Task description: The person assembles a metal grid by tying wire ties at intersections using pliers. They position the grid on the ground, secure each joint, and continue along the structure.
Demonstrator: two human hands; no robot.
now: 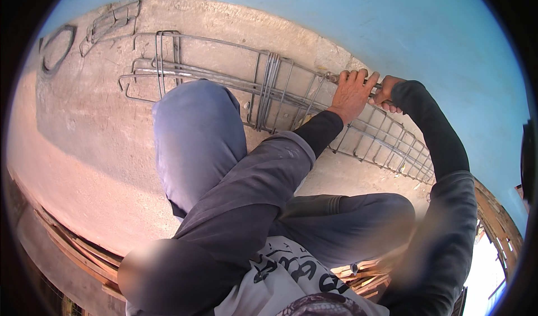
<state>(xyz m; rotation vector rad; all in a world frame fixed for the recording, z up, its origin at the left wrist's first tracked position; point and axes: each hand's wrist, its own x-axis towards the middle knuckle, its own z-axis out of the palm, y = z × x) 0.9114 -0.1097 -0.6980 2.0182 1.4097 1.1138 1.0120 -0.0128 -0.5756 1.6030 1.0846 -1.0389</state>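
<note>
A long rebar cage [302, 100] of thin grey bars and square stirrups lies on the concrete in front of me, running from upper left to lower right. At its far edge, a dark metal hand tool that looks like pincers [332, 78] has its head against the bars. My left hand [352, 94] curls over the tool close to its head. Just to the right, my right hand [389, 94] is closed round the handle end. The fingers partly hide the tool and the bar beneath. A tight bunch of stirrups [268, 89] sits left of my hands.
More stirrups [168, 61] hang near the cage's left end, by my raised left knee. Loose bent stirrups [115, 24] and a dark ring shape [58, 50] are at far left. A blue surface [437, 24] borders the concrete. Wooden planks [84, 254] lie lower left.
</note>
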